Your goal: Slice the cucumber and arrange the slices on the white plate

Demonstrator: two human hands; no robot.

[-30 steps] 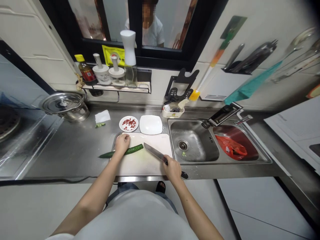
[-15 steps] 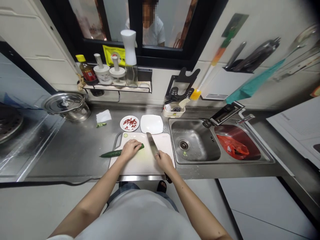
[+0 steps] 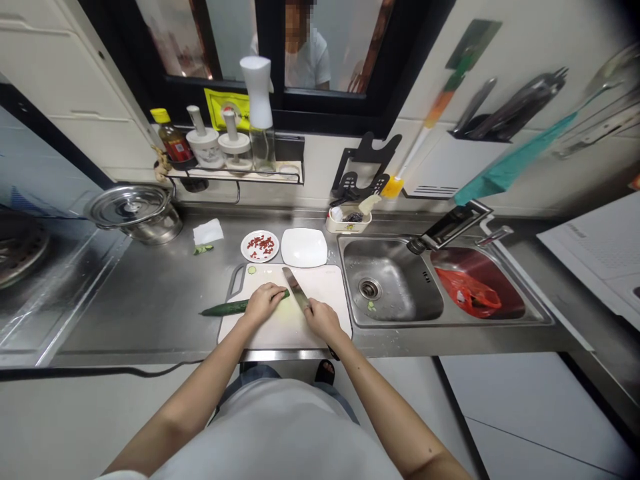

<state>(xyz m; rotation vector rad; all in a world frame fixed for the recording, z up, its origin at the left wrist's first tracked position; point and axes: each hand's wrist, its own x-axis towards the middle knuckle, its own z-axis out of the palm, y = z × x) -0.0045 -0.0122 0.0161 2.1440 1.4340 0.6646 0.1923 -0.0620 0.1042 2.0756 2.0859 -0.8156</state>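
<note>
Left hand: from my remote seat I see the left hand [image 3: 263, 303] bent over the cucumber [image 3: 225, 309], its fingers together and clamped down on it near the right-hand end
Cucumber: it lies under the left fingers on the cutting board [image 3: 280, 333], a short green stub showing past their tips, the longer part running out to their left until its tapered end sits beyond the board, over the counter [image 3: 140, 300]
Right hand: I have the right hand [image 3: 323, 320] wrapped around the knife [image 3: 296, 288], fingers clamped near where handle meets blade, the dark end of the handle showing behind the hand
Knife: the blade slants forward and left from the right fingers, just beside the stub; whether its edge touches the cucumber I cannot tell from here
Slice: one pale round slice [image 3: 252, 270] lies ahead and slightly left of the left fingers, at the board's far corner
Plates: ahead of the left fingers I see a small plate [image 3: 244, 248] with red pieces [image 3: 259, 247]; just right of it is a white plate [image 3: 304, 247], ahead of the right fingers
Sink: the double sink [image 3: 417, 300] is to the right of the right fingers, a red bag [image 3: 470, 293] in its farther basin
Pot: a lidded pot [image 3: 155, 223] stands well apart, ahead and left of the left fingers, with white paper [image 3: 207, 232] between
</note>
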